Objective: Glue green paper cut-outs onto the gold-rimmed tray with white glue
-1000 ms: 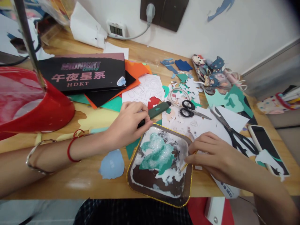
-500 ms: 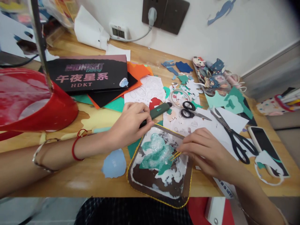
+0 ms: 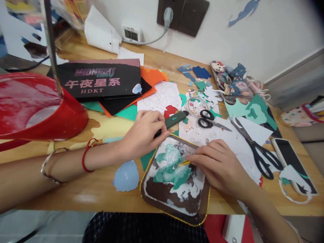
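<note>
A brown rounded board (image 3: 162, 199) with a gold braided rim lies over the desk's front edge. White paste and teal paper pieces (image 3: 162, 175), glossy with wet patches, cover much of it. My right hand (image 3: 217, 163) is closed around yellow tweezers (image 3: 182, 164), whose tips touch the teal paper. At the board's upper left corner, my left hand (image 3: 144, 131) has its fingers curled in with the thumb close to them; what they pinch is hidden. A dark green, pen-like tool (image 3: 176, 119) with a black end passes just behind these fingers.
Small black-handled scissors (image 3: 206, 118) and larger scissors (image 3: 255, 146) lie right of centre, near a phone (image 3: 291, 162). A red bucket (image 3: 73, 118) stands at left beside a black box (image 3: 101, 76). Paper scraps and a tape roll (image 3: 188, 106) lie behind the board.
My right hand has moved the tweezers slightly left and up over the teal paper, now lying flatter. My left hand keeps its place. The whole view has shifted a little.
</note>
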{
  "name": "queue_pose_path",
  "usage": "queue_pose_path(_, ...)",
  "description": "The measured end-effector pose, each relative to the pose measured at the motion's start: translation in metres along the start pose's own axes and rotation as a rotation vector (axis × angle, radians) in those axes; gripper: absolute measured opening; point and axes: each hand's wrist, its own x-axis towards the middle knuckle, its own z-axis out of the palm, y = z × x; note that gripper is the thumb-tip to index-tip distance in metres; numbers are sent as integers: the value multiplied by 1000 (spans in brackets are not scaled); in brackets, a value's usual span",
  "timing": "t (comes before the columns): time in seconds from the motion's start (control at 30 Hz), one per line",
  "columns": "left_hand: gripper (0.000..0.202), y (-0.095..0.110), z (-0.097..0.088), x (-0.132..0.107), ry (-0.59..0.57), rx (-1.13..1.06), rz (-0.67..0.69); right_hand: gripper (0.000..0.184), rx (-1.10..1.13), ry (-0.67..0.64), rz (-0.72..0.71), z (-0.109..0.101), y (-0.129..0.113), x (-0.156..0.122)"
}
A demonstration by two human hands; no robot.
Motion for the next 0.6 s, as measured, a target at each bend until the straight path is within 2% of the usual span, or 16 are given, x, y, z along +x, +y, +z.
queue_pose_path(0.2,17,0,0,0,-4,4,-8,24,-129,132,-94,2,-4,-9)
queue_pose_path(0.33,17,1,1,1,0,5,-10,21,-175,96,-160,0,-12,-14)
queue_pose_path(0.6,17,0,0,0,1,21,-3,23,-229,97,-138,-3,-26,-17)
